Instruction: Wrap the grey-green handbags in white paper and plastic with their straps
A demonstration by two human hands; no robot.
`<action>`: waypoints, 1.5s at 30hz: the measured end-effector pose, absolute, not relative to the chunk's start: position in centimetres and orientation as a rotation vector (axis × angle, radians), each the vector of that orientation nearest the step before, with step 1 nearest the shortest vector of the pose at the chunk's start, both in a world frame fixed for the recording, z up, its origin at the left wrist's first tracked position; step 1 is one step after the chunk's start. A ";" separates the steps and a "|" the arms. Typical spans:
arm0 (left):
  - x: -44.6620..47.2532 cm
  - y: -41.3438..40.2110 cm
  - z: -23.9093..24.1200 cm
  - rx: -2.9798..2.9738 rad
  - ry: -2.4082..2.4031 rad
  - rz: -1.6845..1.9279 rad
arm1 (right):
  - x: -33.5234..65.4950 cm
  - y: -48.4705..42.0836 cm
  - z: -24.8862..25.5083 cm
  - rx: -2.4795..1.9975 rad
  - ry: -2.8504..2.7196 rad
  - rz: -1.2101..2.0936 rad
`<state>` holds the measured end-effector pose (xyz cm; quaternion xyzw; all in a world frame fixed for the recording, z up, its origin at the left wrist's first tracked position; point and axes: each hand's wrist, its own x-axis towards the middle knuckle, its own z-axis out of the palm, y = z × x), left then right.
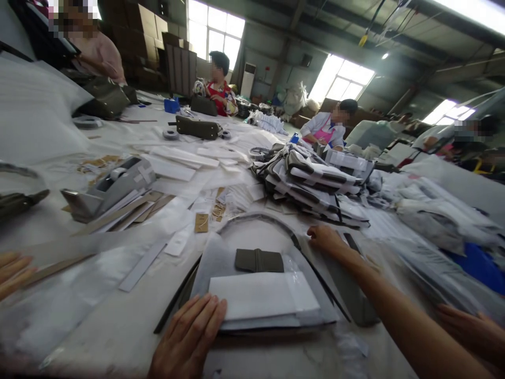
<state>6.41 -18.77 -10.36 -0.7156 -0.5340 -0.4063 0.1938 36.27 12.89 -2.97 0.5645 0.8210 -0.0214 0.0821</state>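
Note:
A dark olive handbag (258,260) lies flat in front of me, its curved handle (256,216) wrapped and pointing away. White foam sheet (205,273) covers much of its front, and a folded white packet (256,297) with clear tape rests on top. My left hand (193,329) lies with extended fingers on the bag's lower left corner and the packet's edge. Beside the handle's right end is my right hand (327,239), its fingers curled together; what they hold, if anything, cannot be made out. Under my right forearm lies another olive piece (355,295).
A grey tape dispenser (114,184) stands at left, near card strips (138,210) and brown tags (201,222). Wrapped bags (311,179) are piled ahead. Other people's hands show at the left edge (13,273) and right edge (469,326). Several co-workers sit or stand beyond.

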 end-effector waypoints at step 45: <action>6.4 -18.9 -10.6 -2.022 -1.487 -0.951 | 49.0 -11.7 -10.8 1.457 3.170 -0.498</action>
